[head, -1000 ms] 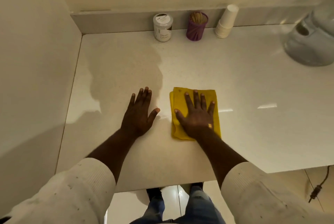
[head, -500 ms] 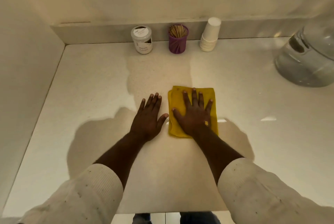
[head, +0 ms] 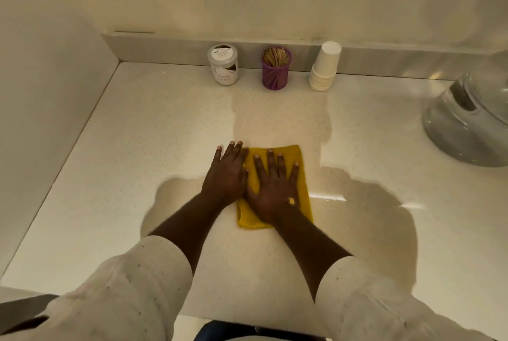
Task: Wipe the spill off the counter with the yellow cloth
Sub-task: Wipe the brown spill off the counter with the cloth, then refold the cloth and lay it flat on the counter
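A folded yellow cloth lies flat on the pale speckled counter, near the middle. My right hand presses down on it, palm flat and fingers spread. My left hand lies flat beside it, fingers together, its inner edge touching and slightly overlapping the cloth's left side. A thin shiny streak glints on the counter just right of the cloth. I cannot make out any other spill.
Along the back ledge stand a white lidded jar, a purple cup of toothpicks and a stack of upturned paper cups. A grey rounded appliance sits at the right. A wall bounds the left side.
My left hand has slid right across the counter until it touches the cloth. My right hand stays flat on the cloth. My head has shifted, so the view has moved.
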The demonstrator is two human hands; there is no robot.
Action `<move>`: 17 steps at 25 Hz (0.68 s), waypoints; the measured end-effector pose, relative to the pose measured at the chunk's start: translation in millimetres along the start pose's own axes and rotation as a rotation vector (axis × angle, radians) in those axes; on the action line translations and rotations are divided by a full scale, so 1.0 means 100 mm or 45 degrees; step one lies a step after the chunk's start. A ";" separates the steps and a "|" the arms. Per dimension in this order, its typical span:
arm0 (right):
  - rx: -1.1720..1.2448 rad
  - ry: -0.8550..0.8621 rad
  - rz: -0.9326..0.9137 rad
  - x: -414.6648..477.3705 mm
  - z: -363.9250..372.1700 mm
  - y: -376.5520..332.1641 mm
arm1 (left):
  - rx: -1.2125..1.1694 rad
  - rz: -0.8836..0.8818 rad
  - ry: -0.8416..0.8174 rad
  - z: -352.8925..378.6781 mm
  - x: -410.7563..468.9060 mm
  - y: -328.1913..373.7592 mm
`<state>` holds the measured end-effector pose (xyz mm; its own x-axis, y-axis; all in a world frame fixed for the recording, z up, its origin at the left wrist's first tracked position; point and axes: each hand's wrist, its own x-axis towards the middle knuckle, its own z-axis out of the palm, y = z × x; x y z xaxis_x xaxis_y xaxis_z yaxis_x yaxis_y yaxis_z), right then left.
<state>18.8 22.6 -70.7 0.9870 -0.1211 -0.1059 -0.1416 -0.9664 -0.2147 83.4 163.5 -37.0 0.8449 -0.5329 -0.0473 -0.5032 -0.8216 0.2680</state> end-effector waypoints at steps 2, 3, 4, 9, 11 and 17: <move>-0.025 -0.015 -0.014 -0.14 0.01 0.01 | 0.008 0.078 -0.007 -0.02 -0.01 0.02; -0.029 -0.025 -0.016 -0.20 0.00 0.03 | 0.007 0.096 0.006 -0.01 -0.03 0.03; -0.029 -0.040 -0.017 -0.24 -0.02 0.05 | 0.004 0.098 0.021 0.00 -0.06 0.03; 0.074 -0.040 -0.036 -0.19 -0.26 0.19 | 0.028 0.085 0.032 0.05 -0.09 0.01; 0.045 -0.050 -0.031 -0.07 -0.38 0.31 | -0.004 0.055 -0.005 0.02 -0.05 0.03; -0.067 -0.143 -0.004 0.07 -0.48 0.51 | -0.067 0.010 -0.118 -0.04 0.03 0.11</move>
<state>22.6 -38.0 -35.6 0.9722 -0.0946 -0.2142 -0.1312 -0.9777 -0.1640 80.9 154.0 -30.3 0.8191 -0.5580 -0.1332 -0.4976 -0.8066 0.3191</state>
